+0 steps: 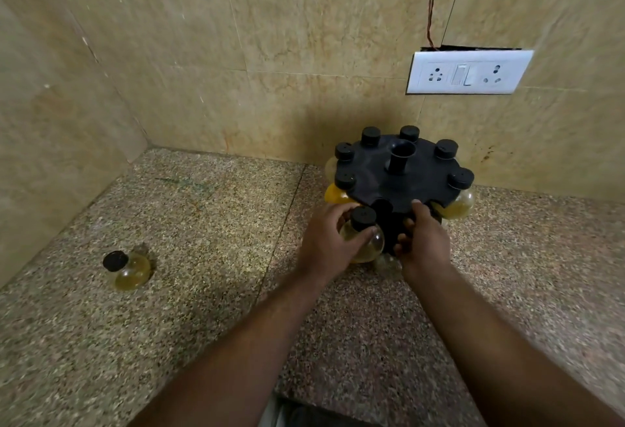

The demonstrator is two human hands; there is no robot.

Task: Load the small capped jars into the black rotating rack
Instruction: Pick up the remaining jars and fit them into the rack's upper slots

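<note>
A speckled stone counter (203,223) met tan tiled walls (169,54) in a corner. One white switch plate (468,72) sat on the wall. One black rack (416,186) stood on the counter close to the back wall. There were eight small jars with black caps in all. Six racked jars (460,179) hung round the rack's rim. One lone jar (130,271) lay tilted on the counter, far off to the left. The left hand (324,237) had its grip wrapped round the held jar (362,217), upright at the rack's near edge. The right hand (424,244) had its grip closed on the rack's rim, thumb on top and fingers curled below.
</note>
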